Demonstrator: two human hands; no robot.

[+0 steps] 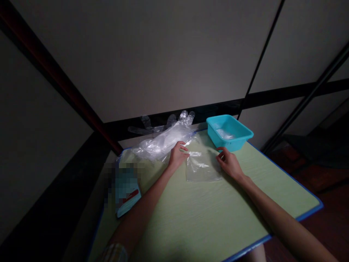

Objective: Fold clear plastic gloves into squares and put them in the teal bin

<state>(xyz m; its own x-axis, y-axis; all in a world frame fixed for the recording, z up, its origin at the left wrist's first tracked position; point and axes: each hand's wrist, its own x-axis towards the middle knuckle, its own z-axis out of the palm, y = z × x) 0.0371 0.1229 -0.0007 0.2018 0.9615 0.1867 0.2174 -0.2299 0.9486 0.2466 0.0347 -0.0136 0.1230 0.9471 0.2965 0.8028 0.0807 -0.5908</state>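
Note:
A thin clear plastic glove (203,169) lies flat on the table, its straight cuff edge towards me; its finger part is hard to make out. At its upper left edge, my left hand (178,155) is closed with thumb and fingertips on the film. My right hand (230,163) has its fingers curled at the glove's right side, seemingly pinching the film, just in front of the blue basin. Left of my left hand lies a loose heap of clear plastic gloves (160,143), some fingers sticking up against the wall.
A turquoise basin (231,143) at the back right holds some clear plastic. On the left edge of the pale green table (201,211) lies a light blue packet (128,205), partly blurred. A light panelled wall (169,65) rises directly behind the table.

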